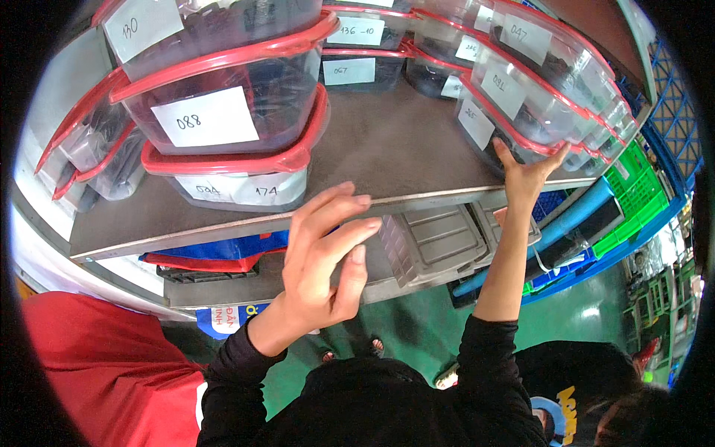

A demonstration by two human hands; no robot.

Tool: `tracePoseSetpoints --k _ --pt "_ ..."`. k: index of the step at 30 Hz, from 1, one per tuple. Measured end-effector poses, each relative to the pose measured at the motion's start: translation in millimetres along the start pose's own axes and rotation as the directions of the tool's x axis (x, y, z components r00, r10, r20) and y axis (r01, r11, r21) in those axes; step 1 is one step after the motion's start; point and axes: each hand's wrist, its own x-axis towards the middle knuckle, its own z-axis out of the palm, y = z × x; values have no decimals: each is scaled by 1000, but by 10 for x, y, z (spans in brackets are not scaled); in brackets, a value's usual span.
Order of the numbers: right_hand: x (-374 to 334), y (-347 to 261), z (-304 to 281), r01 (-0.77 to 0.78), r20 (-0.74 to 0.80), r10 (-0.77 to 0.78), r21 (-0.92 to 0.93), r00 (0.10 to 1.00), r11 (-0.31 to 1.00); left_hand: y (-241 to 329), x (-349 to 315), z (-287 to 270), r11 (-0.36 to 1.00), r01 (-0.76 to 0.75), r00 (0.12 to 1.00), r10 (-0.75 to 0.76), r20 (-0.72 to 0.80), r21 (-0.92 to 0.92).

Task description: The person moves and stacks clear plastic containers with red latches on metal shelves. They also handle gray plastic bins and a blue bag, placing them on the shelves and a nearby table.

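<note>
My left hand (320,253) hangs in the air before the shelf's front edge, fingers apart and slightly curled, holding nothing. At the right, my right hand (525,175) reaches up to a stack of clear plastic boxes with red lids. Its thumb and fingers are spread against the bottom box (477,123) and its lid rim; the palm side is partly hidden. Above that one sits another labelled box (514,89). On the left of the shelf stands a second stack, with a box (223,112) bearing a white label over a lower box (238,186). Dark contents show through the walls.
More red-lidded boxes (365,71) stand at the back of the grey metal shelf (387,141). Below are a grey lidded bin (436,242) and a blue and red item (216,257). Green crates (633,194) stand right. People in red (104,365) and black (573,380) flank me.
</note>
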Motion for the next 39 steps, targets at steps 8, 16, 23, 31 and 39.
tracePoseSetpoints --k 8,16,23,31,39 --pt "-145 -250 -205 -7 38 4 101 999 995 91 -40 144 996 32 994 -23 106 -87" --pt "-538 -779 2 65 72 -93 324 993 944 174 20 441 984 7 991 18 135 -179" --pt "-699 -1269 78 -90 340 -8 271 940 958 210 -2 638 989 4 987 19 158 -145" --pt "165 -194 -171 -98 515 -124 383 848 919 124 81 753 981 -28 999 23 25 192" --pt "1427 492 1095 712 784 -189 -398 591 578 -208 38 1258 962 144 774 35 -632 230"
